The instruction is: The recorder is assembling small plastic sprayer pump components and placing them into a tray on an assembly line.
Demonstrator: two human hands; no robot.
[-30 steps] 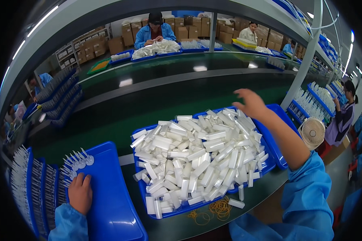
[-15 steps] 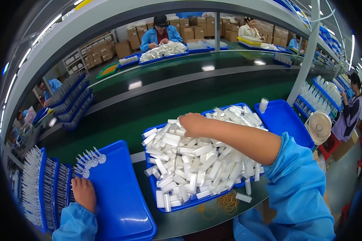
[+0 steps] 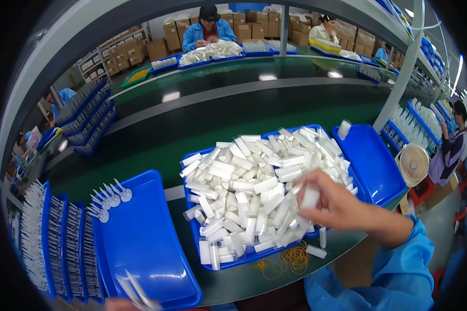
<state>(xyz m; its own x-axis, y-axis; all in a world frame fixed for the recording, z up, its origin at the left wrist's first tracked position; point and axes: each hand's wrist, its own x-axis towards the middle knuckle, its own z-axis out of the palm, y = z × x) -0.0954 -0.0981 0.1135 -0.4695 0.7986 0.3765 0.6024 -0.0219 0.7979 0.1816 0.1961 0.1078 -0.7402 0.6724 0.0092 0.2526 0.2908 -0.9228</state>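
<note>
- The right hand (image 3: pixel 333 203) is over the near right part of the middle tray (image 3: pixel 246 257).
- Its fingers are closed on one white tube (image 3: pixel 310 197), held between thumb and fingertips.
- The held tube is just above the pile of tubes (image 3: pixel 259 186), and the pile lies to the left of and beyond the hand.
- The pile fills the middle tray, and the tubes point every way.
- A few loose tubes (image 3: pixel 319 244) lie on the table just near the tray, below the hand.
- Yellow rubber bands (image 3: pixel 290 257) lie on the table near the tray's near edge.
- The left hand (image 3: pixel 122 305) is only just in view at the near edge, by the left tray (image 3: pixel 140 243).
- It seems to hold thin white sticks (image 3: pixel 135 290), but I cannot tell how far it is closed.
- Small white spoons (image 3: pixel 109 199) lie at the far left corner of the left tray.
- Racks (image 3: pixel 57 249) of thin white parts stand to the left of that tray.
- Another blue tray (image 3: pixel 371 166) lies to the right, with one tube (image 3: pixel 343 128) at its far corner.
- A small fan (image 3: pixel 413 164) stands further right.
- Other people sit at the far bench.
</note>
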